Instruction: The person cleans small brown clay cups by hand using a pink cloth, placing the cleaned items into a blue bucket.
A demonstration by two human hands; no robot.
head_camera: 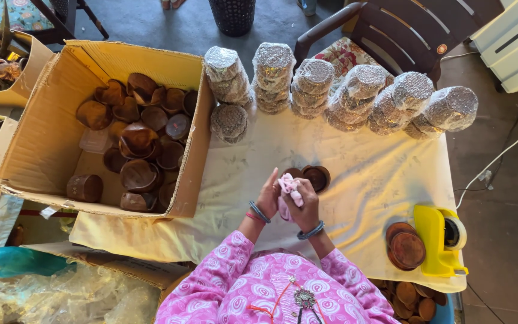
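Note:
Both my hands meet over the cloth-covered table (355,162), wrapped around a pink cloth (287,185). My left hand (268,195) grips the cloth from the left. My right hand (304,204) closes over it from the right, and the cloth's tail hangs below. Whether a small object is inside the cloth is hidden. Just beyond my fingers lie two dark brown round wooden pieces (314,177) on the table.
An open cardboard box (43,138) of dark wooden bowls (139,144) stands at left. Several plastic-wrapped stacks (355,90) line the far edge. A yellow tape dispenser (442,240) and brown wooden discs (406,249) sit at right. A chair (403,30) stands behind.

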